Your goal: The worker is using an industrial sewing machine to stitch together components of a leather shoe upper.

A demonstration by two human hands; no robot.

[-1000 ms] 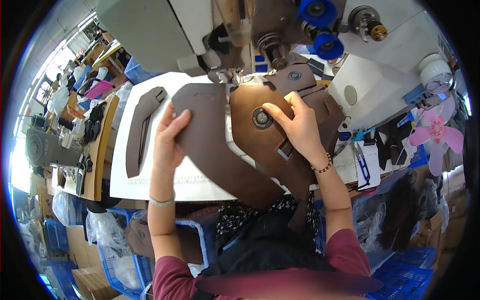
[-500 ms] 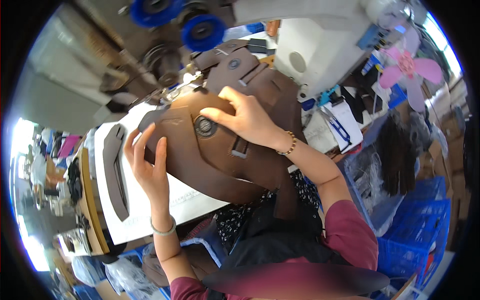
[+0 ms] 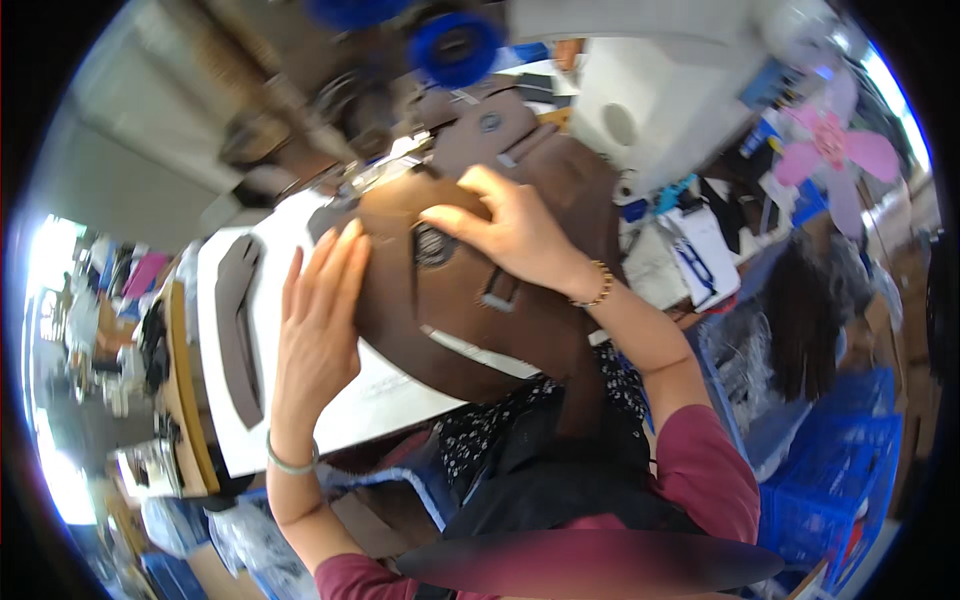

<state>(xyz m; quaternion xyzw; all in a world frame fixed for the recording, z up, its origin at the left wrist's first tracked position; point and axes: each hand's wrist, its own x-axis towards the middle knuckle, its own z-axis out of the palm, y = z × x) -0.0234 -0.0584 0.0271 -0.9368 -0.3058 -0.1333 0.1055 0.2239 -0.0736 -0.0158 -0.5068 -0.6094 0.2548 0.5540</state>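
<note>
Brown leather-like panels of what looks like a bag (image 3: 450, 285) lie on a white table top (image 3: 290, 440) beneath a sewing machine's metal parts (image 3: 395, 165). The front panel bears a round dark emblem (image 3: 434, 243) and a small strap with a silver buckle (image 3: 497, 300). My left hand (image 3: 325, 310) lies along the panel's left edge, fingers stretched and close together. Across the panel's upper right rests my right hand (image 3: 525, 235), thumb and forefinger spread beside the emblem; its other fingers are partly hidden. A loose curved brown strip (image 3: 237, 330) lies left of my left hand.
Blue-rimmed spools (image 3: 455, 48) hang above the work, and the white machine body (image 3: 640, 110) stands behind. More brown panels (image 3: 485, 130) are stacked beyond. At right are a pink fan (image 3: 830, 145), a white pad with blue snips (image 3: 700, 260) and blue crates (image 3: 830, 480).
My left hand's fingers have straightened and settled flatter on the panel's left edge. A pale gap along the lower front panel has widened. The whole view has shifted slightly.
</note>
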